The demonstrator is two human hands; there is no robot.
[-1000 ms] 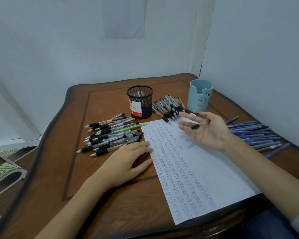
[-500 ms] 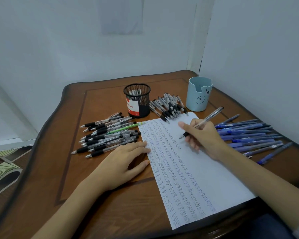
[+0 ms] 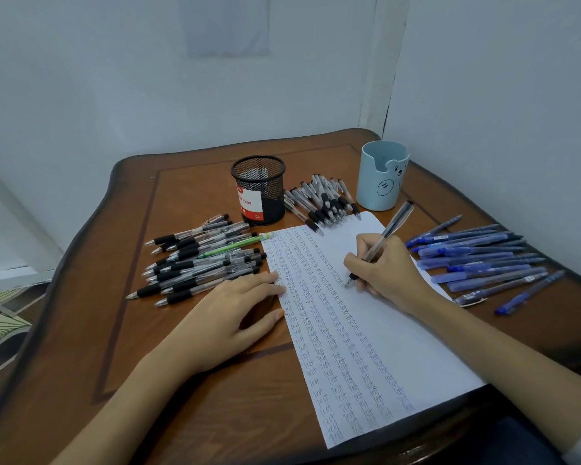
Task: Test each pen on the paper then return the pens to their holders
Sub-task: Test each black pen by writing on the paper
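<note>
Here right hand (image 3: 388, 270) presses pen (image 3: 381, 241) tip to paper (image 3: 399, 330).

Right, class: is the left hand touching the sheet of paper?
Touching. The head view shows the left hand lying flat on the table, its fingertips overlapping the paper's left edge with no gap.

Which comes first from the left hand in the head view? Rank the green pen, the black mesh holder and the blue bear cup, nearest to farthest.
From the left hand, resting flat at the paper's left edge:
1. Green pen, just beyond the fingers, lying in the black pen pile.
2. Black mesh holder, farther back, mid-table.
3. Blue bear cup, farthest, back right near the corner.
</note>
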